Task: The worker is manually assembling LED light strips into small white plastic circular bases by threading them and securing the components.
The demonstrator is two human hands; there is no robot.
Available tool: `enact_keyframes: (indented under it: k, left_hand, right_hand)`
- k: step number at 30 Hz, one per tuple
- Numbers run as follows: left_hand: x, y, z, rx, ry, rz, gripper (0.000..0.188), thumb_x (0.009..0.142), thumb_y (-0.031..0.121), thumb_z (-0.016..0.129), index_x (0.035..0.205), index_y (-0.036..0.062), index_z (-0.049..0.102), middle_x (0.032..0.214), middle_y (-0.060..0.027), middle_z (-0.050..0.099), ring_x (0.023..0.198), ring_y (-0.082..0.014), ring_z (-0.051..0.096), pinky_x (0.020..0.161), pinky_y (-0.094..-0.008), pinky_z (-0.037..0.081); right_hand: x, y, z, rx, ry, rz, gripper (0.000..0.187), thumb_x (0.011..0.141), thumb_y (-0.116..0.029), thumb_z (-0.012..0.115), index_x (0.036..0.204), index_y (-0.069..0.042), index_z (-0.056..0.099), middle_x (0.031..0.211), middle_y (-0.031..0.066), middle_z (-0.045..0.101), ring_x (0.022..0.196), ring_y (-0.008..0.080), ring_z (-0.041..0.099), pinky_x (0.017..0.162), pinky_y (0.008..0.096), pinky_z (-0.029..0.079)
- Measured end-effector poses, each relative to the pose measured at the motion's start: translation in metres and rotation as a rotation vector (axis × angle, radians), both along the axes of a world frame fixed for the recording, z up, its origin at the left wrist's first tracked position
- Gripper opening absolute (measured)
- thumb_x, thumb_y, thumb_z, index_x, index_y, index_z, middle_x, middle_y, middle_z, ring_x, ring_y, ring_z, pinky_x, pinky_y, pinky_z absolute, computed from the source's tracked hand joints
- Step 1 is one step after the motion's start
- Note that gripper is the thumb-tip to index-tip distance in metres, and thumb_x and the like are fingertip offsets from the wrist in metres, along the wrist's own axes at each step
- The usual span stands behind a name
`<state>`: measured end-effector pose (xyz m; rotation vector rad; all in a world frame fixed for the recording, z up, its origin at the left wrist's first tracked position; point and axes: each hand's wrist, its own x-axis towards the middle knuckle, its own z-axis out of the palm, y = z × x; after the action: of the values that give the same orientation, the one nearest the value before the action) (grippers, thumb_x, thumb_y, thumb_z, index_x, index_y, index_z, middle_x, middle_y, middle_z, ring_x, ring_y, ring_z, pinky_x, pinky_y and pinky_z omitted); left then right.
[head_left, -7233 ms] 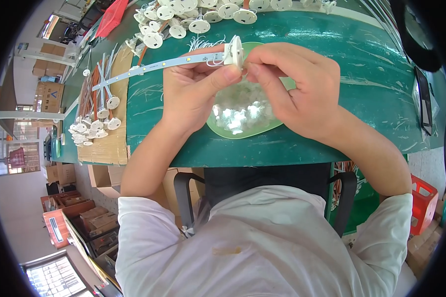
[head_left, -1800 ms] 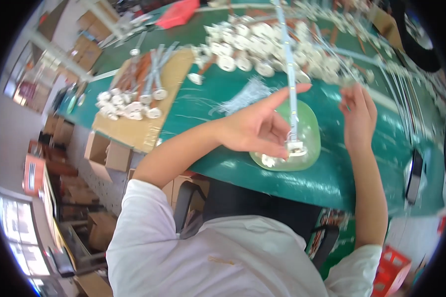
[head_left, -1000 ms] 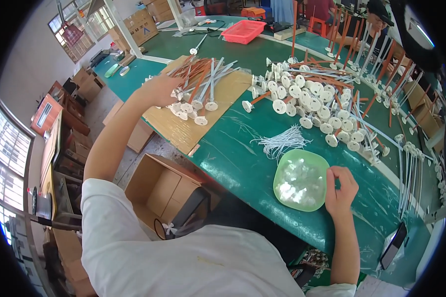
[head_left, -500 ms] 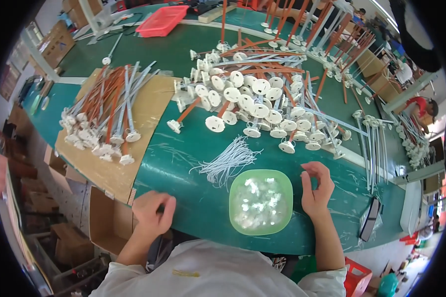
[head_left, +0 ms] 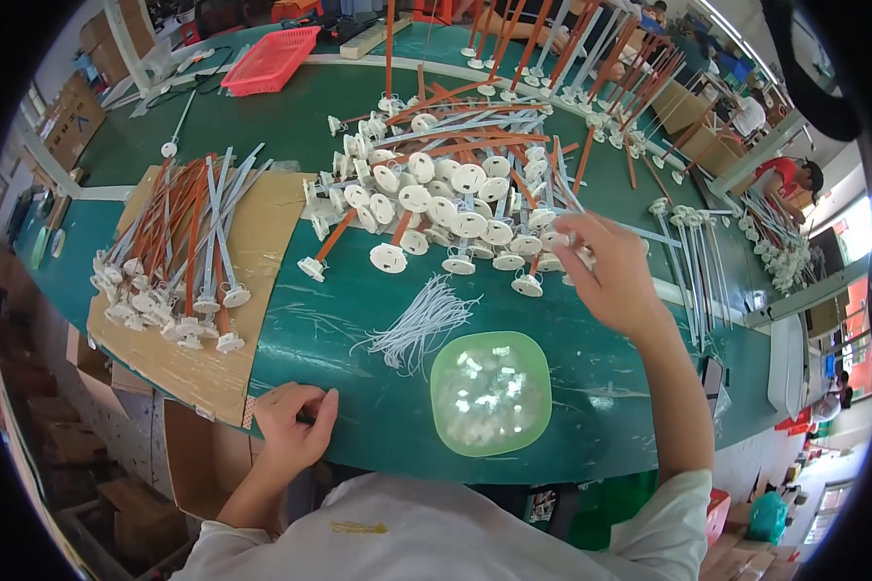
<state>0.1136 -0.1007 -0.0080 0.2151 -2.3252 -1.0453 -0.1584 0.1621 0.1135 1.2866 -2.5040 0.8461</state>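
Observation:
My right hand (head_left: 606, 276) reaches forward to the right side of a large pile of white round plastic discs (head_left: 470, 225) on orange and grey strips. Its thumb and fingers are apart, with the fingertips at the discs on that edge; any contact is hard to make out. My left hand (head_left: 295, 423) rests loosely curled at the table's front edge, with nothing showing in it. Between the hands stands a light green bowl (head_left: 440, 412) of small clear, shiny pieces. Behind the bowl lies a bundle of thin white ties (head_left: 419, 324).
A second bunch of disc-ended strips (head_left: 189, 247) lies on brown cardboard (head_left: 218, 373) at the left. A red basket (head_left: 271, 60) sits at the back. More strips (head_left: 693, 261) lie at the right, by a dark phone-like object (head_left: 712, 378). A person in red (head_left: 785, 179) is farther right.
My right hand has moved from beside the bowl forward to the disc pile, its arm stretching out. The left hand stays curled at the edge. The whole view has shifted slightly.

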Motion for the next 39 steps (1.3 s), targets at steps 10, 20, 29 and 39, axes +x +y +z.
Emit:
enact_keyframes:
  k: [10, 20, 29, 39]
  left_hand:
    - [-0.011, 0.0, -0.005, 0.056, 0.071, 0.251, 0.015, 0.081, 0.002, 0.072, 0.071, -0.0007, 0.061, 0.054, -0.0028, 0.056, 0.044, -0.0075, 0.048, 0.043, -0.0212, 0.035]
    - [0.003, 0.004, 0.0, 0.079, 0.063, 0.254, 0.014, 0.08, 0.004, 0.073, 0.073, -0.0017, 0.062, 0.058, -0.0071, 0.06, 0.046, -0.0118, 0.054, 0.043, -0.0231, 0.039]
    - [0.025, 0.059, 0.026, 0.879, 0.096, -0.312, 0.025, 0.097, 0.011, 0.056, 0.116, -0.0043, 0.061, 0.095, -0.0127, 0.068, 0.078, -0.0157, 0.064, 0.072, -0.027, 0.052]
    - [0.046, 0.126, -0.002, 1.408, -0.137, -0.982, 0.039, 0.096, 0.01, 0.055, 0.132, -0.0053, 0.052, 0.111, -0.0198, 0.065, 0.091, -0.0191, 0.064, 0.082, -0.0334, 0.052]
  right_hand:
    - [-0.15, -0.211, -0.025, 0.399, 0.188, 0.226, 0.024, 0.078, -0.012, 0.069, 0.102, -0.008, 0.071, 0.102, 0.0137, 0.069, 0.099, 0.0301, 0.065, 0.09, 0.0402, 0.05]
    - [-0.105, -0.177, 0.007, 0.357, 0.279, 0.192, 0.018, 0.082, -0.014, 0.067, 0.097, -0.005, 0.07, 0.091, 0.0136, 0.069, 0.089, 0.0327, 0.064, 0.079, 0.0421, 0.051]
    - [0.114, -0.025, 0.002, 0.003, 0.618, 0.445, 0.035, 0.061, -0.007, 0.068, 0.096, -0.004, 0.07, 0.095, 0.0041, 0.066, 0.091, 0.026, 0.061, 0.076, 0.0402, 0.051]
    - [0.206, 0.04, -0.023, 0.027, 0.489, 0.364, 0.028, 0.065, -0.008, 0.074, 0.093, -0.006, 0.073, 0.098, 0.0042, 0.066, 0.092, 0.0262, 0.061, 0.082, 0.0446, 0.051]
